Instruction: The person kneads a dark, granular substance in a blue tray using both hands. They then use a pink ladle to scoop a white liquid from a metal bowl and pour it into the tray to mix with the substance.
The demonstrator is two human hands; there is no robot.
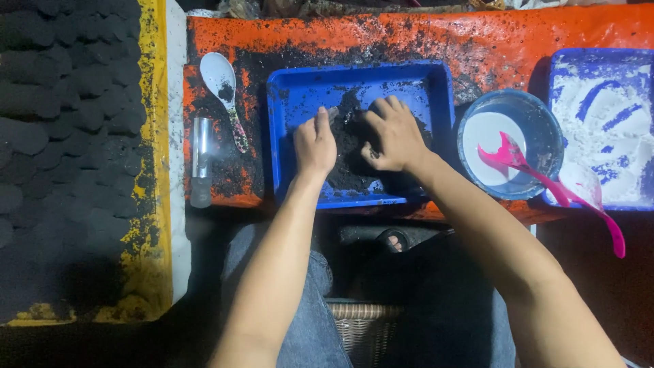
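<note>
From the head camera, both hands press down into a mound of black powder [351, 153] lying in a blue tray [289, 88] on an orange, soot-smeared counter [477, 41]. The left hand [315, 144] rests on the left edge of the mound with fingers curled loosely and the thumb stretched upward; it grips nothing that can be made out. The right hand [393, 135] lies just beside it, fingers bent and spread over the top of the mound, palm down, likewise closed on nothing visible beyond the powder itself.

Left of the tray a white spoon [225, 85] lies on the counter with dark powder in its bowl, and near it a short metal tube [201, 160]. Right of the tray stands a round blue bowl [538, 119] holding white liquid, with a pink scoop [538, 177] leaning over its rim. Further right a second blue tray [565, 61] carries white powder. At far left, rows of black round cakes [61, 116] lie on a yellow-edged board.
</note>
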